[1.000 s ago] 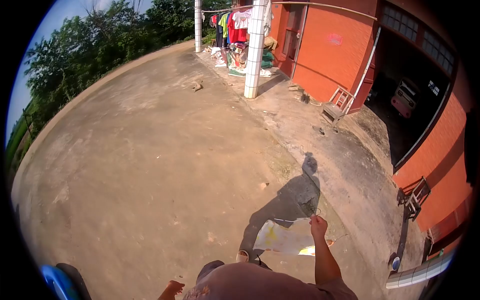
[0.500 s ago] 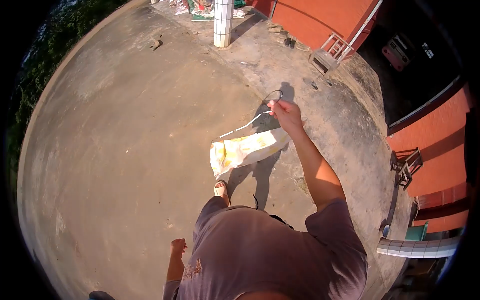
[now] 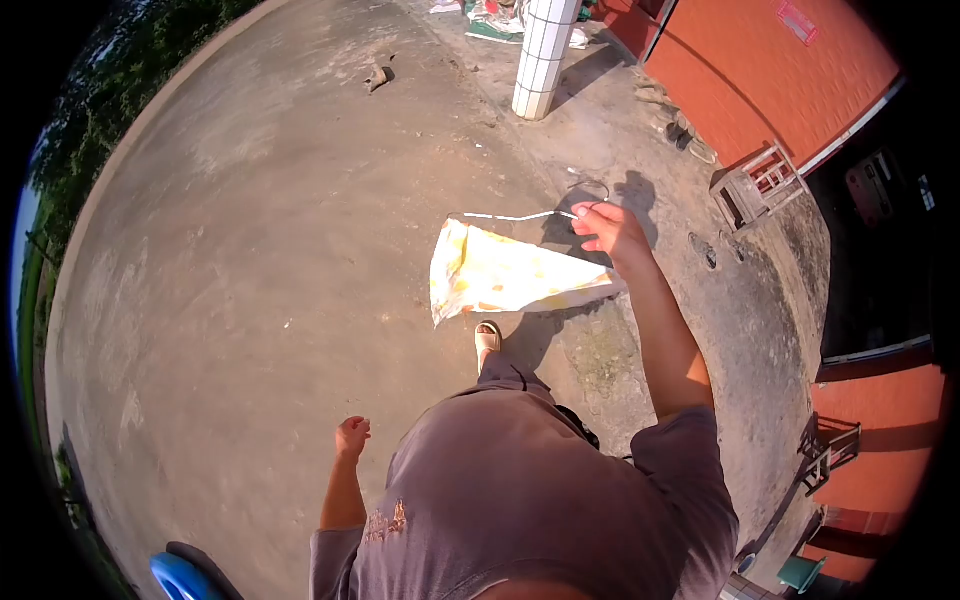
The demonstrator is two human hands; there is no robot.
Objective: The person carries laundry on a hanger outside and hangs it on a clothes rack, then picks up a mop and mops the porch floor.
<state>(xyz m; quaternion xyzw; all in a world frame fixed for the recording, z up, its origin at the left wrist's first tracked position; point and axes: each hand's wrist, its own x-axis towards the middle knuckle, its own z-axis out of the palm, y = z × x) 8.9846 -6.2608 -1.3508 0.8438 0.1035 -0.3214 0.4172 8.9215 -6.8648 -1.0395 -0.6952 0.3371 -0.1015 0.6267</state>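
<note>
Two hands are in view. Right hand (image 3: 607,226): extended forward at arm's length, fingers closed around a wire hanger (image 3: 520,216) and the upper corner of a yellow-and-white cloth (image 3: 505,277). The hanger's straight wire runs leftward from the fist along the cloth's top edge; its hook curls just beyond the knuckles. The cloth hangs spread out in the air above the concrete yard (image 3: 280,220), just ahead of a sandalled foot (image 3: 487,338). Left hand (image 3: 351,437): hanging low beside the body, fingers loosely curled, holding nothing. A white tiled pillar (image 3: 541,55) stands well beyond the cloth, near an orange wall (image 3: 770,70).
</note>
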